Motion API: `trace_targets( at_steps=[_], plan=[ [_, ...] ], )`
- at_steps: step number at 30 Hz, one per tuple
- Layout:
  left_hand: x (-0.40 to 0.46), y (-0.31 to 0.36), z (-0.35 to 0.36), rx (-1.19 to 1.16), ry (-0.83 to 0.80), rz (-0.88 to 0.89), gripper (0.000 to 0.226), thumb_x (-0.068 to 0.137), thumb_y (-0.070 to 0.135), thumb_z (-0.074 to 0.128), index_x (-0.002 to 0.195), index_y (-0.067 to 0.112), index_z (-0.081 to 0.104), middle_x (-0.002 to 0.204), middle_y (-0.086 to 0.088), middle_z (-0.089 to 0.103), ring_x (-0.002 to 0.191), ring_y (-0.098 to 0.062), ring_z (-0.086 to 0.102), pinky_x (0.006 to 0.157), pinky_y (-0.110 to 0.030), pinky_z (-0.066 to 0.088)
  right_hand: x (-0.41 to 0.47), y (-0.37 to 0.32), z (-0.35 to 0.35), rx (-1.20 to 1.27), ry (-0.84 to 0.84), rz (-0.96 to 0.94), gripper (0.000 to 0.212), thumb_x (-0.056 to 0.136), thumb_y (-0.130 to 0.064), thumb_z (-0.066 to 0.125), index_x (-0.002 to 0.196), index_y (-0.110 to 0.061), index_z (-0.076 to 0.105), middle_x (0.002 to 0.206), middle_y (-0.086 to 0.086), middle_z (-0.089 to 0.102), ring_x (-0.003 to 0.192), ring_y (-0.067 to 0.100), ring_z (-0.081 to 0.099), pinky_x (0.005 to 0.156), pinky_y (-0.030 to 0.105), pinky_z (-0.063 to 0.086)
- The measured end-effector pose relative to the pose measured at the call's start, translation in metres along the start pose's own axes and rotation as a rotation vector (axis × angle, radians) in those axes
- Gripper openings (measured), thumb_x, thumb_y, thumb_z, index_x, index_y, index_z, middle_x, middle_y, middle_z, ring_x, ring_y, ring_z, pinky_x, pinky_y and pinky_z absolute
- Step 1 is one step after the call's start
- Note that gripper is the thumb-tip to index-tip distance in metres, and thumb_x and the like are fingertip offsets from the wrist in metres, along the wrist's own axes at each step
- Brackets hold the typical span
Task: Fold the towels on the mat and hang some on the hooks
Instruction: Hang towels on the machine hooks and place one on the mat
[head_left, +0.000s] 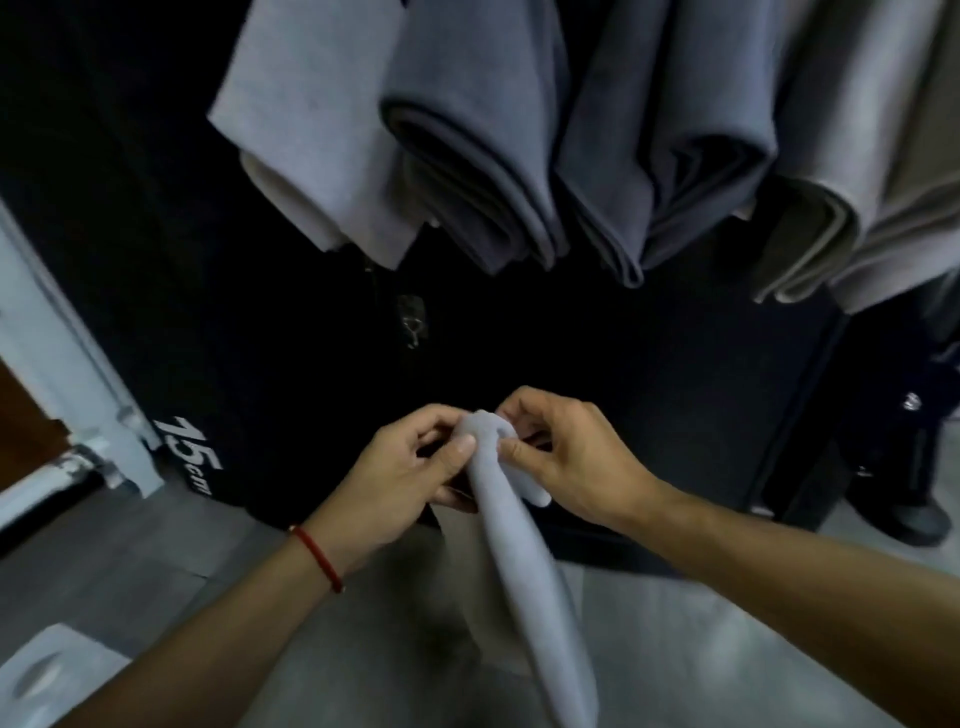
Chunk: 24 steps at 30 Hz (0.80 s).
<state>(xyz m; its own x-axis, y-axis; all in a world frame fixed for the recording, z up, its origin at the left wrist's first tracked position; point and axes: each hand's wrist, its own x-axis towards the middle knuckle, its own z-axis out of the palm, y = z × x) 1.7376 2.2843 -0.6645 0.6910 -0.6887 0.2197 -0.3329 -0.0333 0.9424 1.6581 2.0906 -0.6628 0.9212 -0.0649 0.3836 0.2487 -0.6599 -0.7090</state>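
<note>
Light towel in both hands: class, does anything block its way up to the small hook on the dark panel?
Nothing visible does. Both hands pinch the top of the light towel, and the hook sits above them on bare dark panel. The hanging towels end higher up, just above the hook.

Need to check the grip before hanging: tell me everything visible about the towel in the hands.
The light grey towel looks like soft cloth, bunched into a long narrow roll. Its rounded top end is pinched between the left hand and right hand in front of a dark panel. The rest hangs down toward the camera, blurred.
</note>
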Motion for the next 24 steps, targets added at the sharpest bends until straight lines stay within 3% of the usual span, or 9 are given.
trace_targets(
  at_steps=[3, 5, 8, 10, 13, 16, 20, 22, 24],
  plan=[
    [0.013, -0.009, -0.039, 0.231, 0.025, 0.013, 0.015, 0.092, 0.025, 0.068, 0.101, 0.014, 0.069, 0.080, -0.016, 0.071, 0.074, -0.027, 0.071, 0.070, -0.044, 0.059, 0.025, -0.004, 0.004, -0.035, -0.103, -0.010, 0.008, 0.096, -0.022, 0.068, 0.098, -0.027, 0.063, 0.093, -0.008, 0.071, 0.093, 0.008, 0.069, 0.083, 0.035, 0.058],
    [0.027, -0.013, -0.066, 0.353, 0.003, 0.001, 0.005, 0.093, 0.025, 0.071, 0.098, 0.023, 0.071, 0.082, -0.013, 0.071, 0.073, -0.025, 0.068, 0.071, -0.042, 0.055, 0.041, -0.003, 0.005, 0.007, -0.117, 0.044, 0.009, 0.096, -0.022, 0.068, 0.097, -0.029, 0.063, 0.089, -0.001, 0.071, 0.085, 0.013, 0.069, 0.079, 0.038, 0.059],
    [0.057, -0.017, -0.095, 0.438, -0.015, 0.018, 0.016, 0.094, 0.011, 0.068, 0.100, 0.025, 0.074, 0.093, 0.002, 0.074, 0.085, -0.006, 0.066, 0.080, -0.028, 0.052, 0.065, 0.006, 0.013, -0.075, 0.003, 0.082, 0.004, 0.097, -0.025, 0.063, 0.098, -0.029, 0.064, 0.084, -0.004, 0.069, 0.078, 0.009, 0.065, 0.070, 0.031, 0.053],
    [0.078, -0.017, -0.104, 0.505, 0.086, 0.058, 0.018, 0.095, 0.010, 0.066, 0.101, 0.025, 0.074, 0.096, 0.007, 0.074, 0.089, -0.002, 0.066, 0.081, -0.018, 0.048, 0.083, 0.010, 0.022, -0.147, 0.114, 0.076, 0.005, 0.099, -0.029, 0.059, 0.102, -0.029, 0.062, 0.086, -0.009, 0.067, 0.081, 0.008, 0.064, 0.071, 0.028, 0.049],
    [0.109, -0.018, -0.106, 0.559, 0.287, 0.096, 0.019, 0.095, 0.006, 0.062, 0.108, 0.014, 0.073, 0.098, 0.002, 0.071, 0.092, -0.009, 0.065, 0.078, -0.010, 0.043, 0.109, 0.013, 0.039, -0.143, 0.267, 0.087, 0.012, 0.100, -0.031, 0.057, 0.111, -0.027, 0.059, 0.094, -0.004, 0.067, 0.086, 0.018, 0.064, 0.076, 0.035, 0.051],
    [0.135, -0.031, -0.108, 0.539, 0.430, 0.094, 0.018, 0.087, 0.001, 0.059, 0.098, 0.013, 0.065, 0.087, 0.005, 0.065, 0.084, -0.012, 0.061, 0.077, -0.025, 0.049, 0.130, 0.013, 0.057, -0.176, 0.380, 0.067, 0.018, 0.097, -0.016, 0.054, 0.111, -0.026, 0.052, 0.101, 0.001, 0.060, 0.085, 0.024, 0.060, 0.074, 0.039, 0.050],
    [0.158, -0.054, -0.106, 0.584, 0.493, 0.030, 0.017, 0.083, 0.005, 0.055, 0.088, 0.020, 0.061, 0.083, 0.004, 0.066, 0.085, -0.021, 0.064, 0.071, -0.025, 0.043, 0.142, 0.026, 0.079, -0.595, 0.466, 0.042, 0.024, 0.088, -0.005, 0.060, 0.107, -0.018, 0.058, 0.108, 0.007, 0.048, 0.068, 0.030, 0.047, 0.061, 0.036, 0.041],
    [0.162, -0.063, -0.099, 0.578, 0.528, 0.019, 0.018, 0.085, 0.006, 0.054, 0.083, 0.022, 0.063, 0.084, 0.004, 0.066, 0.084, -0.017, 0.062, 0.067, -0.017, 0.037, 0.143, 0.036, 0.087, -0.785, 0.516, 0.005, 0.024, 0.080, -0.001, 0.070, 0.100, -0.014, 0.065, 0.104, 0.011, 0.050, 0.062, 0.025, 0.037, 0.059, 0.033, 0.036],
    [0.161, -0.074, -0.090, 0.568, 0.578, 0.050, 0.016, 0.088, 0.008, 0.056, 0.083, 0.020, 0.066, 0.082, 0.004, 0.067, 0.076, -0.009, 0.057, 0.062, -0.010, 0.034, 0.141, 0.046, 0.093, -0.876, 0.487, -0.019, 0.024, 0.077, -0.003, 0.075, 0.098, -0.013, 0.069, 0.103, 0.012, 0.053, 0.063, 0.027, 0.046, 0.061, 0.036, 0.041]
  ],
)
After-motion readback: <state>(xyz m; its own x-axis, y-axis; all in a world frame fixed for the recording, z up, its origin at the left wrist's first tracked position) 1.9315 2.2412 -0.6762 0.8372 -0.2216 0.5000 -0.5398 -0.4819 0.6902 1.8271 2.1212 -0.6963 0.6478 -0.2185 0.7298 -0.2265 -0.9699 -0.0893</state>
